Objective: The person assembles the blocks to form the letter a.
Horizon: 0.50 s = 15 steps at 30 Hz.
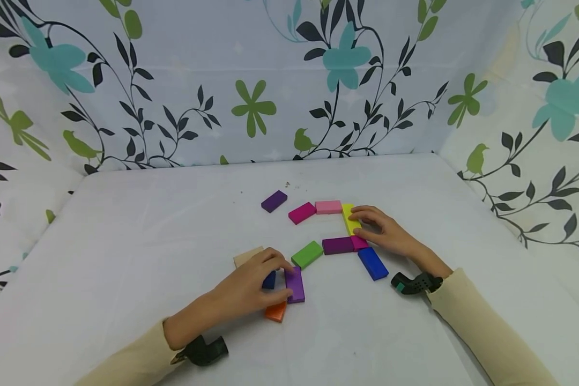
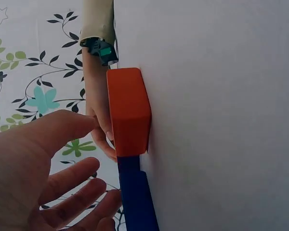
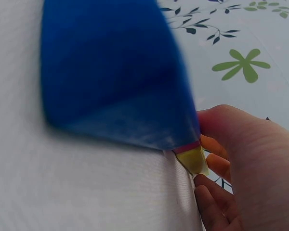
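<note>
In the head view, my left hand (image 1: 251, 281) is over the lower-left blocks. Its thumb and fingertips are spread apart over the left side of a purple block (image 1: 296, 284). Partly hidden under this hand are a dark blue block (image 1: 269, 281), an orange block (image 1: 275, 312) and a beige block (image 1: 243, 258). The left wrist view shows the fingers apart beside the orange block (image 2: 130, 110). My right hand (image 1: 386, 233) has its thumb and fingertips at a yellow block (image 1: 348, 214), with a magenta block (image 1: 359, 243) just below and a blue block (image 1: 372, 263) nearer me.
A green block (image 1: 307, 254) and a dark purple block (image 1: 338, 245) lie between my hands. Farther back are a pink block (image 1: 328, 207), a crimson block (image 1: 302, 213) and a separate violet block (image 1: 274, 201). Patterned cloth (image 1: 173, 80) stands behind the white table (image 1: 149, 230).
</note>
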### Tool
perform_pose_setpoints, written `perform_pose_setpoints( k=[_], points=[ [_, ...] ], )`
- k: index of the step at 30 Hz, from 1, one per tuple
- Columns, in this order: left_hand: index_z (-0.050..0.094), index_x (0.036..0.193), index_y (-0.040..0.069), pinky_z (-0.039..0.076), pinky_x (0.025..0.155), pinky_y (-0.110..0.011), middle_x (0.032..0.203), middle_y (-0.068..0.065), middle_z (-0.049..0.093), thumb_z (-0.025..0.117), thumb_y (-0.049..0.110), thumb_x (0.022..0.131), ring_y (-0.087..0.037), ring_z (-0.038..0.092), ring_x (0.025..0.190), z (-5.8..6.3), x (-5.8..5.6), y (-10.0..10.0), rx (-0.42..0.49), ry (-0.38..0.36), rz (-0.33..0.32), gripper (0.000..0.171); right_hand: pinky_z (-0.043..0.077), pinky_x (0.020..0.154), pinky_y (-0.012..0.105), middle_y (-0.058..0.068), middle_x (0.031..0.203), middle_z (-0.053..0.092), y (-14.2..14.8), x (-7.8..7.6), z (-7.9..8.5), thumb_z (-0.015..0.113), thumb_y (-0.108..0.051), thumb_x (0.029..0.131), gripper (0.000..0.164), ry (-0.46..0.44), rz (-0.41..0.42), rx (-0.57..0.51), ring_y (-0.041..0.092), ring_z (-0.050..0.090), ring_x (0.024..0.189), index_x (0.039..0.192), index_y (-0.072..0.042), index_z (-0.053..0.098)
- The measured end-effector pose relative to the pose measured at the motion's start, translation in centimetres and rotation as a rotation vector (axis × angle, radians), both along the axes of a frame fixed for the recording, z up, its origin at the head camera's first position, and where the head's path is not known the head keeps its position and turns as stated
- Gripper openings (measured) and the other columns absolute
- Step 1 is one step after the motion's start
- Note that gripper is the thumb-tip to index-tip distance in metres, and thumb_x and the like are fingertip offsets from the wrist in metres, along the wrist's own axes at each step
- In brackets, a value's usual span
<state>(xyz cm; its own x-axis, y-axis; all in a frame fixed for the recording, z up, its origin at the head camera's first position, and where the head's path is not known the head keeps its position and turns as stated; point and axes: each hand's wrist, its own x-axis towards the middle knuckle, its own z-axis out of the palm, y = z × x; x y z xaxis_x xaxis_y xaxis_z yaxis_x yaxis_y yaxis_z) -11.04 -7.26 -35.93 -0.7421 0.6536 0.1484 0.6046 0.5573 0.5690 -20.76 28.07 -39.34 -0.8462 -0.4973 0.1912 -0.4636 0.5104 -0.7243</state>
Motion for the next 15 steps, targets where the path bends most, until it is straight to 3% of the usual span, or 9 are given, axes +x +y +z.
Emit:
perform_pose_setpoints(
  k=[6, 15],
  points=[
    [0.067, 0.112, 0.010, 0.050, 0.095, -0.039, 0.114, 0.000, 0.057, 0.073, 0.026, 0.087, -0.018, 0.055, 0.110, 0.1, -0.1, -1.1, -0.052, 0.065, 0.048, 0.030, 0.032, 0.109, 0.048, 0.020, 0.144, 0.042, -0.1, -0.1, 0.1, 0.061, -0.005, 0.095, 0.034, 0.005, 0.009, -0.003, 0.037, 0.039, 0.135, 0.128, 0.001, 0.057],
    [0.068, 0.108, 0.011, 0.051, 0.092, -0.041, 0.111, -0.002, 0.059, 0.074, 0.020, 0.086, -0.020, 0.058, 0.105, -0.1, -0.3, -2.6, -0.093, 0.165, 0.031, 0.025, 0.032, 0.108, 0.047, 0.019, 0.144, 0.043, 0.1, -0.2, -0.3, 0.061, -0.005, 0.094, 0.033, 0.012, 0.011, -0.009, 0.037, 0.039, 0.135, 0.127, 0.000, 0.058]
  ],
)
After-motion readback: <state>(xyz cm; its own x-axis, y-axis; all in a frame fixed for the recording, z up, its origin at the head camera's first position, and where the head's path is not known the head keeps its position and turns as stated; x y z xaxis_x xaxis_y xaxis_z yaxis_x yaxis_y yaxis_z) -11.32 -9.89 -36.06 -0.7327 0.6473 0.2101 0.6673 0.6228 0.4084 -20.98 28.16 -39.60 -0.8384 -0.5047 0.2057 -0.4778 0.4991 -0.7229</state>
